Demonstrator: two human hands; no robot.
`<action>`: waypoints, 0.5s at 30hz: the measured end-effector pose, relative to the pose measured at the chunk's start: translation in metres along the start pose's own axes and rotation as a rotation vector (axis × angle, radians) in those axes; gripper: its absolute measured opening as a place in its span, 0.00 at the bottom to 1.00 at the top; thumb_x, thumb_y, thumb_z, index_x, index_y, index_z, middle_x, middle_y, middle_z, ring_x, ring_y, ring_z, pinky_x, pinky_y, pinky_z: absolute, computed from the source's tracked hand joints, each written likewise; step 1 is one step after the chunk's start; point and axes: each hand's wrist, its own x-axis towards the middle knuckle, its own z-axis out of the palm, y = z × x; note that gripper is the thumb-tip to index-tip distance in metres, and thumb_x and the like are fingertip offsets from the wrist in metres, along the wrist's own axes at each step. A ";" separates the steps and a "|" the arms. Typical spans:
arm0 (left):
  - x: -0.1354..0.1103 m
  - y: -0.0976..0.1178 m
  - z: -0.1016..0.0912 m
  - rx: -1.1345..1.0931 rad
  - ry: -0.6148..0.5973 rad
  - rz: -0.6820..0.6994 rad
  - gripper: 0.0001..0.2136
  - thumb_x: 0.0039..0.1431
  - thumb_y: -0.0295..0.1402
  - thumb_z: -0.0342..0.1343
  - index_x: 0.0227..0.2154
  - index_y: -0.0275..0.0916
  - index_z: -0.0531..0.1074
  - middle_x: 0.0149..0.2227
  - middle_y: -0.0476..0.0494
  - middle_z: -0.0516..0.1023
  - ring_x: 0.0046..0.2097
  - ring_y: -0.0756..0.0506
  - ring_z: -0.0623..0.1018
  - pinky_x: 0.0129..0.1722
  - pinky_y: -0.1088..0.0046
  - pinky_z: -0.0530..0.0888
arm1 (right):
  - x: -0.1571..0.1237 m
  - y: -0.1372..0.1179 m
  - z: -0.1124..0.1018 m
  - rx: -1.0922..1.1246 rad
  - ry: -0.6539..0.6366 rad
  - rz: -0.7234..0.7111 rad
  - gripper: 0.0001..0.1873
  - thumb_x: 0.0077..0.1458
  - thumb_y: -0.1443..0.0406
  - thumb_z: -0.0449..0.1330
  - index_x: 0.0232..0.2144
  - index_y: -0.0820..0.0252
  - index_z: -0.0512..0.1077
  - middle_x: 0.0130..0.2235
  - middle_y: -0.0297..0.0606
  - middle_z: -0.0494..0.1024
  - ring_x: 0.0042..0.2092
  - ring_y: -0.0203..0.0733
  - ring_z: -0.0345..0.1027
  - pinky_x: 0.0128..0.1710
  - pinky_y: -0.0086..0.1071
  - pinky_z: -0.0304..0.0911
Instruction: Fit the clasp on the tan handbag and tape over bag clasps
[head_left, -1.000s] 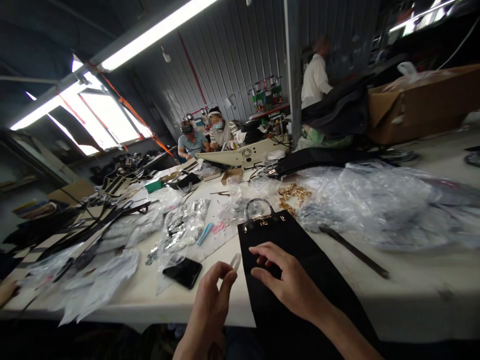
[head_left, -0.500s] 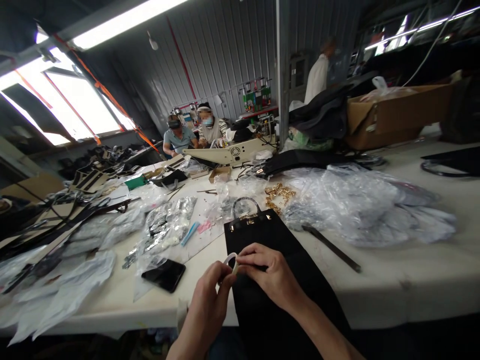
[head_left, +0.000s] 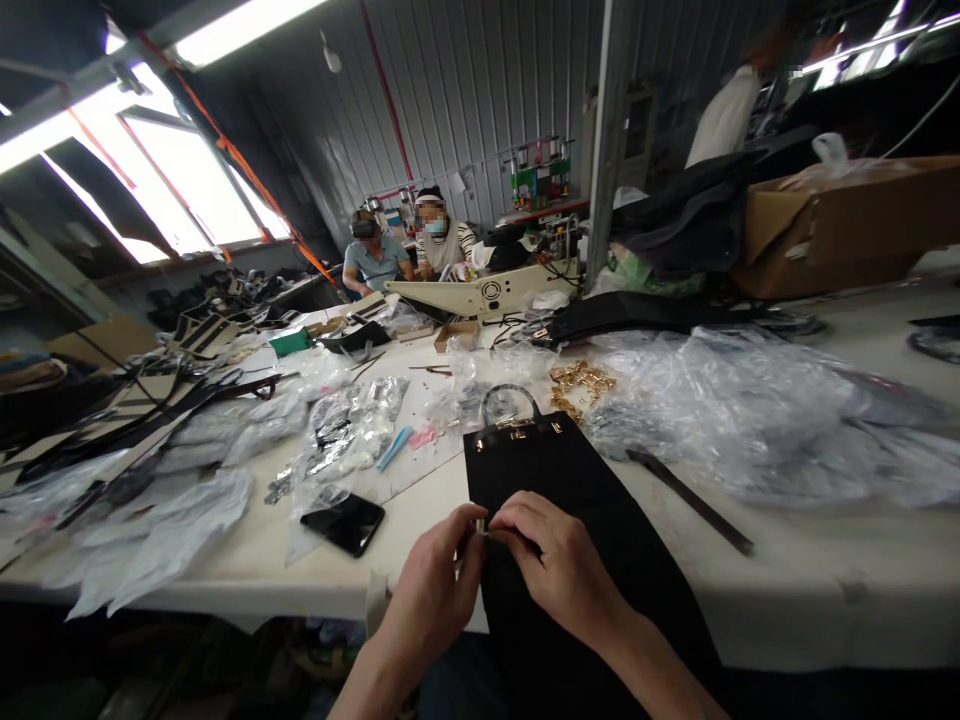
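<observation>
My left hand [head_left: 444, 568] and my right hand [head_left: 556, 556] meet above the near part of a black bag panel [head_left: 559, 490]. Thumbs and fingertips of both pinch a small white strip [head_left: 482, 528], mostly hidden by the fingers. The panel lies lengthwise on the table and runs down over its front edge. At its far end are a dark curved handle [head_left: 510, 390] and several gold-coloured metal fittings [head_left: 517, 434]. To the left of my left hand rests a black phone [head_left: 343, 524].
A dark flat bar [head_left: 690, 500] lies right of the panel. Clear plastic bags [head_left: 720, 410] pile up behind it, beside gold-coloured hardware [head_left: 581, 385]. Bags of silvery parts [head_left: 360, 420] and a blue strip [head_left: 394, 449] are at left. Two people [head_left: 409, 245] sit across the table.
The view has swung left, so the table appears shifted right. The white strip's loop, visible before between my hands, is now mostly covered, and my fingertips are closer together.
</observation>
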 end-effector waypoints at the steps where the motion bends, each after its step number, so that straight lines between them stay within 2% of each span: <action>1: 0.002 0.001 0.000 0.004 0.003 0.009 0.11 0.77 0.37 0.49 0.51 0.43 0.75 0.37 0.45 0.80 0.36 0.45 0.76 0.37 0.71 0.69 | -0.001 0.000 0.000 -0.003 -0.001 -0.010 0.10 0.75 0.70 0.57 0.43 0.54 0.77 0.42 0.39 0.79 0.44 0.45 0.75 0.45 0.37 0.70; 3: 0.006 0.000 0.001 0.001 0.027 0.018 0.10 0.76 0.35 0.49 0.45 0.42 0.76 0.33 0.47 0.77 0.33 0.46 0.73 0.35 0.71 0.67 | -0.001 0.000 0.000 -0.010 0.004 -0.019 0.10 0.76 0.70 0.56 0.44 0.54 0.76 0.43 0.39 0.79 0.45 0.45 0.75 0.45 0.38 0.71; 9: 0.011 -0.006 0.003 0.017 0.053 0.046 0.10 0.72 0.33 0.51 0.41 0.40 0.79 0.30 0.47 0.76 0.30 0.48 0.70 0.31 0.72 0.63 | -0.001 0.001 0.002 -0.040 0.012 -0.027 0.11 0.77 0.69 0.54 0.44 0.54 0.76 0.43 0.40 0.78 0.44 0.46 0.75 0.45 0.40 0.71; 15: 0.012 -0.010 0.001 -0.048 0.075 0.027 0.09 0.68 0.30 0.54 0.36 0.40 0.80 0.28 0.48 0.76 0.29 0.49 0.70 0.31 0.73 0.64 | -0.003 0.002 0.003 -0.057 0.019 -0.020 0.10 0.77 0.69 0.55 0.44 0.53 0.76 0.43 0.40 0.78 0.45 0.46 0.75 0.45 0.40 0.71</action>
